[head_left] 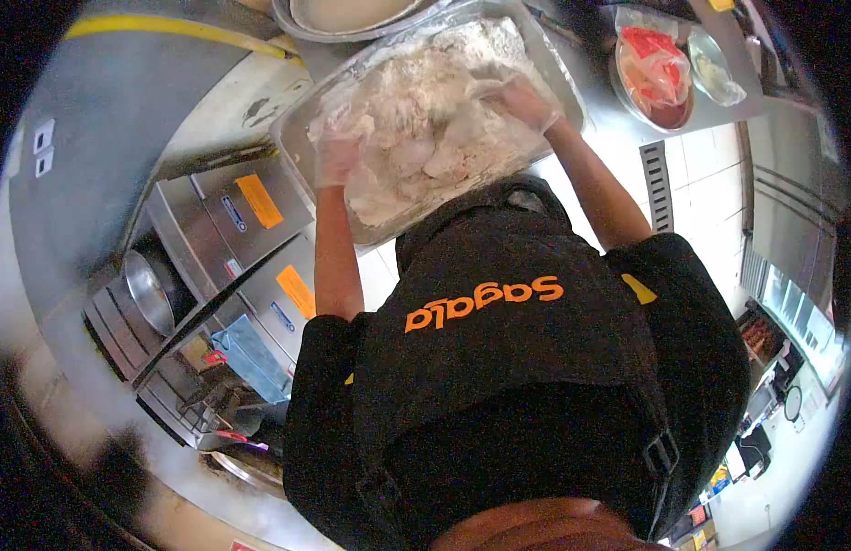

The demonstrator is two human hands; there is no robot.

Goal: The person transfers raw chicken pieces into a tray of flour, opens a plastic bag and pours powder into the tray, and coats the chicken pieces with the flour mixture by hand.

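Note:
A large metal tray [286, 151] holds a heap of white flour [480, 46] with pieces coated in it [444, 161] that look like raw meat. My left hand [338, 156], in a clear glove, reaches into the flour at the tray's left side. Its fingers are blurred and covered in flour, so their grip is hidden. On the right side, my right hand [524, 103], also in a clear glove, rests in the flour with its floured fingers stretched toward the middle. No piece is plainly held in it.
Behind the tray stands a round metal bowl [352, 16] of pale contents. To the right are a bowl with a red-printed plastic bag [655, 69] and another clear bag [716, 69]. Steel drawers [237, 211] with orange labels are at left, near a metal bowl [148, 289].

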